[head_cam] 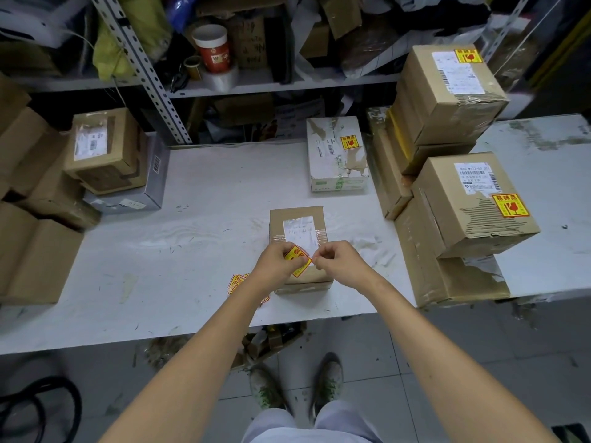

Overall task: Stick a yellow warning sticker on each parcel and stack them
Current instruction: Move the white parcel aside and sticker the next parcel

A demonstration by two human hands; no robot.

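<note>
Both hands are over the small parcel (pixel 295 223), mid-bench near the front edge. Left hand (pixel 279 265) pinches the yellow sticker (pixel 296 254) from the left; right hand (pixel 340 260) nips its right corner w/ thumb + finger. Step looks like peeling the backing or lining it up, can't tell which. Sticker sits over the parcel's near end, not flat yet. Next: lay it down, smooth it, then move the parcel to the stack (pixel 470 203) at the right edge. Spare stickers (pixel 237 280) lie just left of the parcel.
</note>
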